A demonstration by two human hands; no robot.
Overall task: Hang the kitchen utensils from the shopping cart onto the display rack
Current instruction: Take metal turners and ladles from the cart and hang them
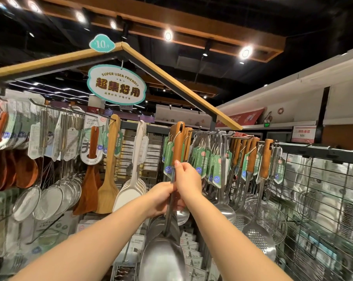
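Forearms are stretched up from below toward a steel spatula [163, 254], which is held upright with its broad blade lowest and nearest. Its thin metal shaft is gripped by the left hand [162, 197], fingers curled round it. Just above that it is pinched by the right hand [186, 180], thumb and fingers closed on the shaft below the wooden handle [178, 146]. The top of that handle is level with the dark rack rail [151, 126]; whether its hole is threaded on a hook cannot be told. Green price tags [168, 168] are hung directly behind the handle. Just right of the spatula, steel ladles [225, 209] and perforated skimmers [258, 237] are hung in rows, with a wire grid panel [323, 199] further right. Left of the spatula, white paddles [131, 192], a pale wooden turner [108, 179] and, further left, mesh strainers [50, 201] are displayed. Above and behind the spatula, an oval sign [116, 85] reading "SUPER USER-FRIENDLY" is suspended from a peaked wooden frame [171, 78].
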